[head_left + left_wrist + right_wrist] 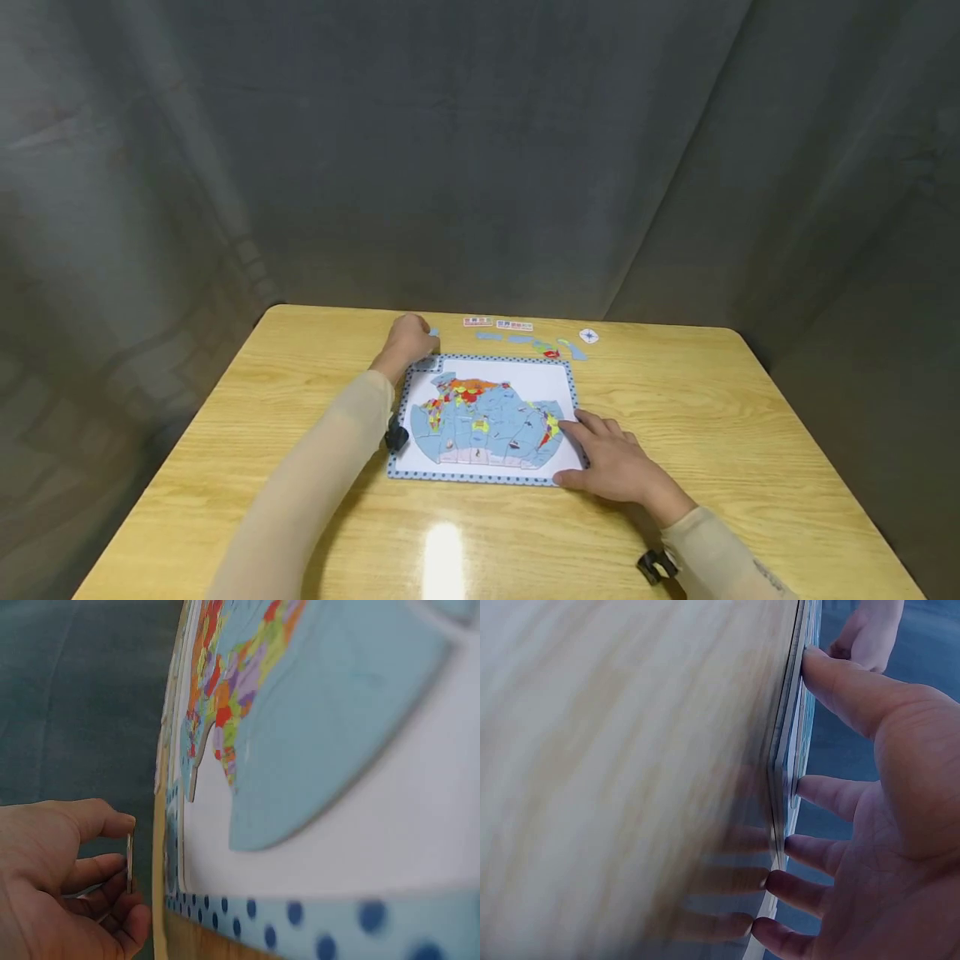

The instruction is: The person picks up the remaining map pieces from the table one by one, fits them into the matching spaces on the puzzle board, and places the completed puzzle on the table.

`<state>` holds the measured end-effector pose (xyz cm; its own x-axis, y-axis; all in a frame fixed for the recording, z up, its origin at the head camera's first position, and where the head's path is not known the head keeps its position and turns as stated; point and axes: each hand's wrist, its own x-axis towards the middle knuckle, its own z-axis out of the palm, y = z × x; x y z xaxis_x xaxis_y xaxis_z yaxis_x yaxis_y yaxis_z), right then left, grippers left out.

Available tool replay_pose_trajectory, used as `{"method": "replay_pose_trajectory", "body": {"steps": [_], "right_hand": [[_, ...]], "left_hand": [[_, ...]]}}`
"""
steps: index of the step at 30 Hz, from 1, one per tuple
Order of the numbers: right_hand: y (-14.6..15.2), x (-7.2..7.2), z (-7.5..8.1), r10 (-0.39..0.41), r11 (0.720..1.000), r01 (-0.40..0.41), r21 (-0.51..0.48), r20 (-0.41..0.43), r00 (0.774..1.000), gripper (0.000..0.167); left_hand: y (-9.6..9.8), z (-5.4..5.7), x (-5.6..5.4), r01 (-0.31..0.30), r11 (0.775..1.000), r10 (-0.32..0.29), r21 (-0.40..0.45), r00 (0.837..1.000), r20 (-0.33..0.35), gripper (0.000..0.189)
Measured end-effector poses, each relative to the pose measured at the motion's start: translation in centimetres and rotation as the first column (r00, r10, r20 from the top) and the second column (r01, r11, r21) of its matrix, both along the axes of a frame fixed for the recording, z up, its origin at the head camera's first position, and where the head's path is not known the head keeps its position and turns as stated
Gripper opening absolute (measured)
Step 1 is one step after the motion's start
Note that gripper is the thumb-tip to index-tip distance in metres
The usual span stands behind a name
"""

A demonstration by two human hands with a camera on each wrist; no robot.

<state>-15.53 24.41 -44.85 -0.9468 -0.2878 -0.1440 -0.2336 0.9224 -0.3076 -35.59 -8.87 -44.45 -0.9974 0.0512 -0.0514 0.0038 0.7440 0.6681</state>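
Nearest, the wooden table (487, 550) carries a bright patch of reflected light, and a dark wrist camera (656, 567) sits at the right sleeve (720, 554). Just beyond, the right hand (611, 454) lies at the lower right corner of the puzzle board (480, 478), fingers spread and relaxed, gripping nothing; its thumb and index finger touch the board there, while the lower fingertips meet the table in the right wrist view.

The board lies flat in the middle of the table, with a light blue, dark-dotted border around a white backing. On it is a partly assembled world map jigsaw (495, 425), its upper outline uneven, with white backing showing above its right-hand part. The left sleeve (300, 492) runs along the board's left side.

Past the board's upper left corner, the left hand (408, 337) pinches a thin light blue piece (433, 332) between thumb and fingers, seen edge-on from the wrist.

To its right lie two light blue strips (489, 337), a multicoloured map piece (547, 350) and a curved blue piece (576, 352), near a white compass disc (588, 336). Two printed title strips (514, 326) rest behind them, before a grey curtain (450, 167).
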Motion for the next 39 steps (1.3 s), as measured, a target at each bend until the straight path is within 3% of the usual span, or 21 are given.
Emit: {"method": "replay_pose_trajectory", "body": {"steps": [4,11,16,29,39], "right_hand": [[0.1,0.1,0.2,0.001,1.0,-0.001,-0.003,0.001,1.0,0.086],[-0.1,0.0,0.1,0.01,1.0,-0.01,-0.017,-0.007,1.0,0.085],[-0.3,-0.2,-0.1,0.016,1.0,-0.016,-0.015,-0.006,1.0,0.085],[-0.3,-0.2,-0.3,0.015,1.0,-0.015,-0.018,-0.011,1.0,0.085],[-0.2,-0.3,-0.3,0.011,1.0,-0.012,-0.017,-0.015,1.0,0.085]], "left_hand": [[-0.4,0.5,1.5,0.036,0.999,-0.036,-0.003,0.999,-0.012,0.018],[-0.6,1.0,4.3,0.115,0.992,-0.117,-0.052,0.992,-0.038,0.033],[-0.7,0.7,5.8,0.123,0.99,-0.124,-0.073,0.992,-0.005,0.034],[-1.0,-0.2,8.1,0.153,0.981,-0.149,-0.118,0.988,0.044,0.033],[-0.9,-0.4,8.5,0.158,0.977,-0.151,-0.144,0.987,0.058,0.032]]}}
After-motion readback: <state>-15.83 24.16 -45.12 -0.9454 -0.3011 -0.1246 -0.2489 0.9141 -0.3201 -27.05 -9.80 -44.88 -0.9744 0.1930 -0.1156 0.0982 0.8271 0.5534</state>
